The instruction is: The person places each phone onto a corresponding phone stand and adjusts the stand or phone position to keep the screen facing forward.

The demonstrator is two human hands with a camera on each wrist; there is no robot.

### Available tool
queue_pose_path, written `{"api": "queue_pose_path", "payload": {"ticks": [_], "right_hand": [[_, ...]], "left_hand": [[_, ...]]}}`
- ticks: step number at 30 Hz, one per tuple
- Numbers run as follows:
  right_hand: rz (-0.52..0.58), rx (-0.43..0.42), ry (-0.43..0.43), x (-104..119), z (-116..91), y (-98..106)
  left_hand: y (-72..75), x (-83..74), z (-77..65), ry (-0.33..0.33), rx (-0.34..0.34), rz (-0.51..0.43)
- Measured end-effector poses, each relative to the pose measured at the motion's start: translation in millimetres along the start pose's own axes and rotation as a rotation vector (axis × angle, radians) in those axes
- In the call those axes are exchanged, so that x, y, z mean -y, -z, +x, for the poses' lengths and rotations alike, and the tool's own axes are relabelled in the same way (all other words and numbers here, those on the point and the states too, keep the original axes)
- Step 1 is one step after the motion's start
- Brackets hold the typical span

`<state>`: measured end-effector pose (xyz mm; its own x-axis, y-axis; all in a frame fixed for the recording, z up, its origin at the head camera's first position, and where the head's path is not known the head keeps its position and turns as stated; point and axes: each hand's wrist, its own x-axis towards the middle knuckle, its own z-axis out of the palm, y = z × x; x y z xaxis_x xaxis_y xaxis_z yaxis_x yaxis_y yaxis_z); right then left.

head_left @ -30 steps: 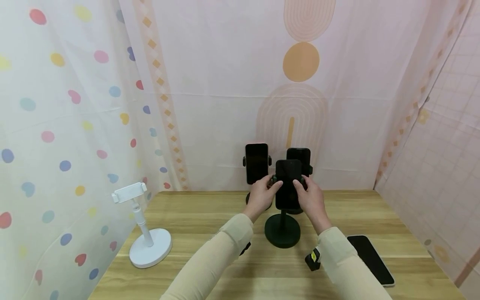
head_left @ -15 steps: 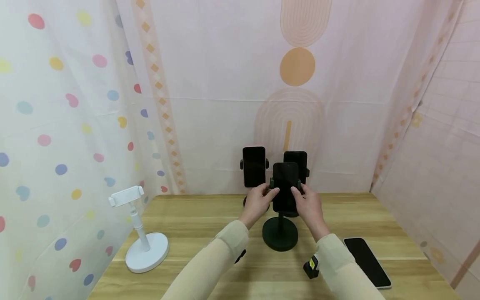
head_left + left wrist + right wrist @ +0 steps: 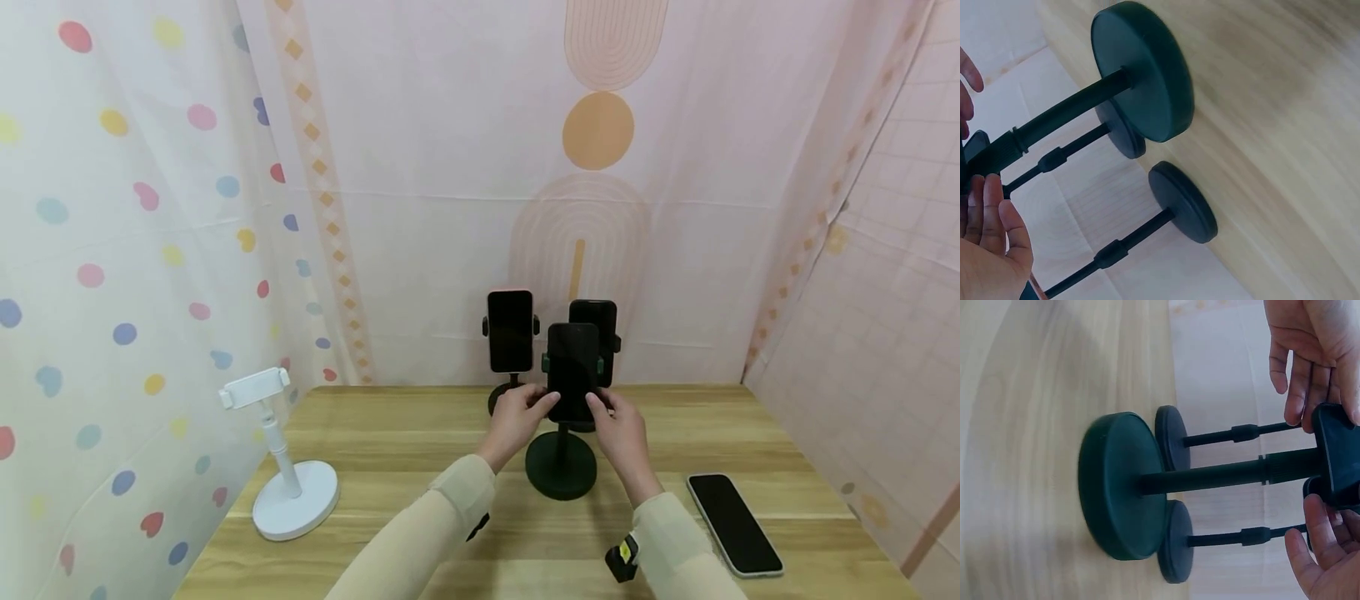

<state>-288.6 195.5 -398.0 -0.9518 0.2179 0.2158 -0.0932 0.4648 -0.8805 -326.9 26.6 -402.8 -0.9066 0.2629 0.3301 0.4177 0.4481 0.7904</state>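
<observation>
A black-screened smartphone (image 3: 573,358) stands upright in the clamp of a dark green phone stand (image 3: 561,468). My left hand (image 3: 517,421) pinches the phone's lower left edge, thumb on the screen and fingers behind. On the lower right edge, my right hand (image 3: 621,433) pinches it the same way. The green clamp pads show on both sides, above my hands. In the right wrist view the phone's bottom corner (image 3: 1335,450) sits between the two hands, over the stand's ribbed pole (image 3: 1235,474).
Two black stands behind hold a left phone (image 3: 511,332) and a right phone (image 3: 604,320), the latter partly hidden. A white phone stand (image 3: 296,500) with no phone is at the left. Another smartphone (image 3: 735,525) lies face up on the wooden table (image 3: 405,417) at the right.
Both hands have slid down the phone's sides, from beside the clamp arms to near its bottom edge. The phone and the stands have stayed in place, while the head view shifted slightly.
</observation>
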Motion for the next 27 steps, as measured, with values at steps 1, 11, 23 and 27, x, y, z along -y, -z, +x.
{"api": "queue_pose_path", "payload": {"ticks": [1,11,23,27], "right_hand": [[0.010,-0.003,-0.002,-1.9,-1.2,-0.6],[0.052,-0.010,-0.062,-17.3,-10.1,-3.4],[-0.016,-0.054,-0.070,-46.6,-29.8,6.9],[-0.076,-0.058,-0.054,-58.7,-36.4,12.0]], "left_hand": [[-0.6,1.3,-1.2,0.004,0.005,-0.006],[-2.3,12.4,-13.2,0.025,0.029,-0.057],[0.4,38.0,-31.4,-0.005,-0.028,-0.091],[5.8,42.2,-40.6,-0.019,-0.046,-0.087]]}}
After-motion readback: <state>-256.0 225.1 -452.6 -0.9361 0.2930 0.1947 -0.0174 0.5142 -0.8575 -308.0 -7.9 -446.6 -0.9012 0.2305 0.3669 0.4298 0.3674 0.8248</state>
